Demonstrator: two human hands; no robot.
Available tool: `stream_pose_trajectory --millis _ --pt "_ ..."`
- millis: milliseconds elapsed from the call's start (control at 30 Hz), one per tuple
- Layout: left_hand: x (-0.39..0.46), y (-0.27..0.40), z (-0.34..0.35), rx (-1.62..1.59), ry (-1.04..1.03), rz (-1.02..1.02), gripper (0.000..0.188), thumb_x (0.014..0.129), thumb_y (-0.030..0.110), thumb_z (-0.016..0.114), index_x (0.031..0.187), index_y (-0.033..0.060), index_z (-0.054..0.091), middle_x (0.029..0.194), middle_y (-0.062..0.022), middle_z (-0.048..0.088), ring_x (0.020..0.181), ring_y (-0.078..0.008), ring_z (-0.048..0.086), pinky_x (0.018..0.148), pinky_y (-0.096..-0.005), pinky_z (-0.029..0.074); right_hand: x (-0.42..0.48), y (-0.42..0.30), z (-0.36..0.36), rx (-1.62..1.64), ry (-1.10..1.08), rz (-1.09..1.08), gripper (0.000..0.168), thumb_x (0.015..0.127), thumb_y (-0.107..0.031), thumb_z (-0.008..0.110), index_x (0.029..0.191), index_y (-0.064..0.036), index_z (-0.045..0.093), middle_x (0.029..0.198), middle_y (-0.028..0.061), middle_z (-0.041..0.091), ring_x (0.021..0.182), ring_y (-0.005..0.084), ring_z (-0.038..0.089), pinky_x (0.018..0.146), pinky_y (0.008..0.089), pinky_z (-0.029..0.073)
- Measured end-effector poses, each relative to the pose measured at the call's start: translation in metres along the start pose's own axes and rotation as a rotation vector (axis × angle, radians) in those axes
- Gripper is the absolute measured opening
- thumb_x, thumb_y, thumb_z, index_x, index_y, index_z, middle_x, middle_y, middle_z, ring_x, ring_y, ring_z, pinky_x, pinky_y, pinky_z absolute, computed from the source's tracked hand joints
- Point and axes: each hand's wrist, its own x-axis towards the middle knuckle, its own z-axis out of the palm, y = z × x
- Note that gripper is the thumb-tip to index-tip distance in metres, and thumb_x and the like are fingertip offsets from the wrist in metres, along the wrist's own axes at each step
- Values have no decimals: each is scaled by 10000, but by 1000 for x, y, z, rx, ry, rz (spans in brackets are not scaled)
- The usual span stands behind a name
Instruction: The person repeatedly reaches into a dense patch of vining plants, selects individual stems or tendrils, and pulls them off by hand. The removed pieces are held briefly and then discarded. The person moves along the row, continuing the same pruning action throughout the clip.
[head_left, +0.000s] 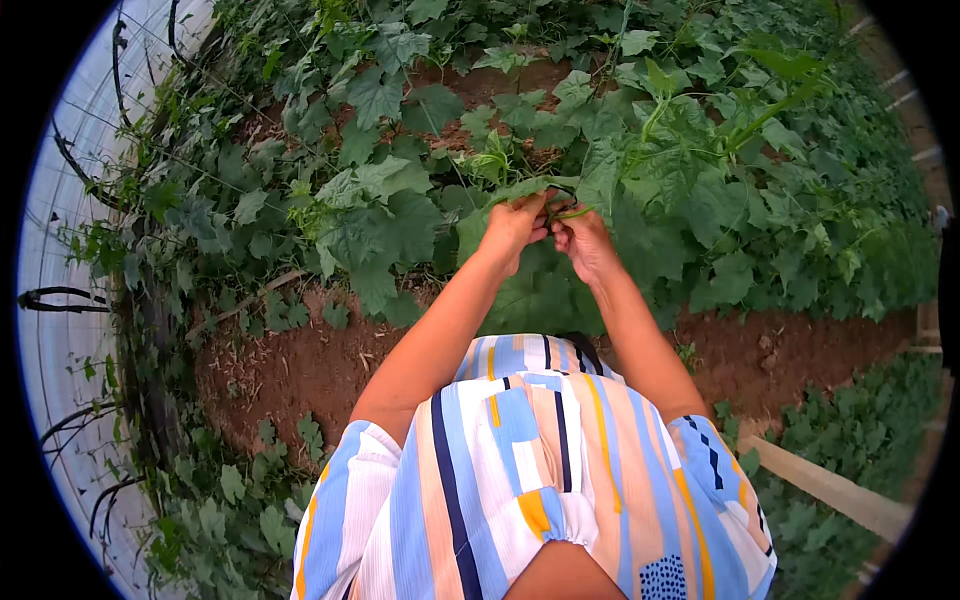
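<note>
In the head view both my hands meet at the middle, among the leaves of a climbing vine. My left hand (517, 225) has its fingers closed on a green vine stem (559, 214) under a broad leaf (525, 189). Close at its right, my right hand (585, 238) pinches the same stem area, with a green stalk (577, 213) across its fingertips. A thin dark loop (564, 189) shows just above the fingers; what it is I cannot tell. Leaves and fingers partly hide the grip.
Dense vine leaves (390, 217) spread ahead and to both sides, with thin strings (427, 112) running up through them. Bare brown soil (300, 367) lies between the rows. Plastic sheeting (60, 255) stands at the far left, and a pale post (832, 480) slants at the lower right.
</note>
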Motion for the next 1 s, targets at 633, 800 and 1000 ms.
stream_pose_trajectory --millis 633,800,1000 --pt "-14 -42 6 10 217 237 175 853 185 639 969 59 602 848 3 607 755 -83 571 649 -214 420 -41 -65 19 -190 141 -90 347 839 -392 649 951 -73 570 749 -22 549 615 42 499 537 183 407" --pt "-16 -50 16 -22 255 276 169 849 172 638 952 44 601 828 4 603 739 -77 562 640 -206 413 -28 -71 21 -209 244 -69 365 812 -439 674 803 -91 566 684 -16 555 559 47 502 487 187 425" --pt "-16 -56 19 -59 255 313 153 853 164 635 940 44 598 812 6 604 733 -72 566 634 -203 415 -33 -73 22 -167 230 -111 258 806 -262 715 798 -49 571 709 20 596 586 78 555 506 211 465"
